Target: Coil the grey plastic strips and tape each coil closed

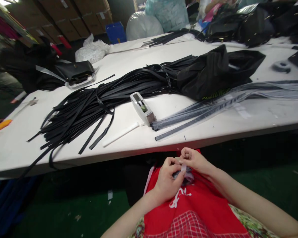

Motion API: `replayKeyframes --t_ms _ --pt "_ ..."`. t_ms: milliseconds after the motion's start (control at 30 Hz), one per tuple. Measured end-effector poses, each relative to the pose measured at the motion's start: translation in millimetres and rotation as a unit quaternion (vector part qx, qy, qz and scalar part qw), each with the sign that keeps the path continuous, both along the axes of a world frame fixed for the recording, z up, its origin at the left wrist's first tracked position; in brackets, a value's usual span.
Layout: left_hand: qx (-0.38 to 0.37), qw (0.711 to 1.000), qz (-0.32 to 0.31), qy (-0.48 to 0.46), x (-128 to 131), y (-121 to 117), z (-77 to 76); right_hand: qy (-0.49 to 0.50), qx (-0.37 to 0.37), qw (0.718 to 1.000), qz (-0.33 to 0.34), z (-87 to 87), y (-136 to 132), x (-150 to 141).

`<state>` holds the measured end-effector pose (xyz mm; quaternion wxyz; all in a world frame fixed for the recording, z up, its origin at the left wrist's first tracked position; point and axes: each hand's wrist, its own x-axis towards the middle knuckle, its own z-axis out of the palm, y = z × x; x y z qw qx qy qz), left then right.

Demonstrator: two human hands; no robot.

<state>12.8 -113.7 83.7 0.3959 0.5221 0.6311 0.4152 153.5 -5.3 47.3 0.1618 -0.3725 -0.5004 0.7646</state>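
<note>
Low over the lap, at the table's front edge, my left hand [169, 180] and my right hand [195, 161] meet with fingers closed. A small whitish strip [183, 167] shows between them, pinched at the fingertips. Just under it is a crumpled dark-grey bundle [189, 178] that looks wrapped in clear film; my left fingers press on its near side. The fingers hide much of both. On the table ahead stands a white tape dispenser [142, 108], beside long dark straps in clear plastic sleeves [201, 110].
A big bundle of loose black straps [129, 86] lies across the white table [129, 138]. A black bag [213, 71] rests at its right end. A thin white stick [121, 134] lies near the front edge. Black handbags [74, 71] and clear plastic [91, 49] are farther back.
</note>
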Motion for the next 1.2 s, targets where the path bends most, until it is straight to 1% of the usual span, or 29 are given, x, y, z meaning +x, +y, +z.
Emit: replayKeyframes --t_ms 100,200,267,400,500,567,667,733,867,967,1000,1067,1100,1133,1200 --pt "-0.045 0.998 0.034 0.002 -1 5 -1.3 0.003 0.046 0.998 -0.029 5.9 -2 -2" --pt "-0.081 0.996 0.024 -0.036 -2 10 -4.8 0.007 0.064 0.997 -0.053 7.5 -3 -1" --pt "-0.095 0.993 0.021 -0.064 -2 11 -5.2 0.003 0.068 0.997 -0.045 9.2 -2 1" --pt "-0.119 0.987 0.065 -0.091 1 11 -3.5 -0.007 0.070 0.997 0.007 19.5 4 8" --pt "-0.127 0.984 0.093 -0.085 3 10 -9.5 0.007 0.043 0.997 0.059 27.6 10 13" --pt "-0.125 0.984 0.090 -0.093 4 10 -16.9 0.005 0.025 0.995 0.101 29.8 15 15" --pt "-0.111 0.987 0.072 -0.090 4 8 -24.0 -0.025 0.031 0.988 0.149 28.5 20 14" --pt "-0.113 0.989 0.067 -0.075 3 7 -22.6 -0.036 0.039 0.985 0.162 26.3 21 13" --pt "-0.127 0.989 0.049 -0.048 3 6 -10.5 -0.053 0.066 0.979 0.185 24.7 24 11" --pt "-0.136 0.990 0.030 -0.020 1 6 -2.7 -0.077 0.113 0.969 0.205 29.5 24 8" --pt "-0.143 0.989 0.025 -0.013 0 6 -1.6 -0.087 0.138 0.964 0.209 32.3 23 7" --pt "-0.169 0.986 0.000 -0.003 -2 6 -2.2 -0.117 0.209 0.948 0.209 38.9 20 6" --pt "-0.188 0.982 -0.022 -0.011 -4 6 -3.9 -0.133 0.254 0.935 0.210 42.2 17 5" --pt "-0.211 0.976 -0.050 -0.038 -6 6 -6.3 -0.147 0.304 0.916 0.215 45.2 13 5" --pt "-0.243 0.956 -0.089 -0.138 -10 7 -12.8 -0.154 0.410 0.867 0.240 49.4 6 8"
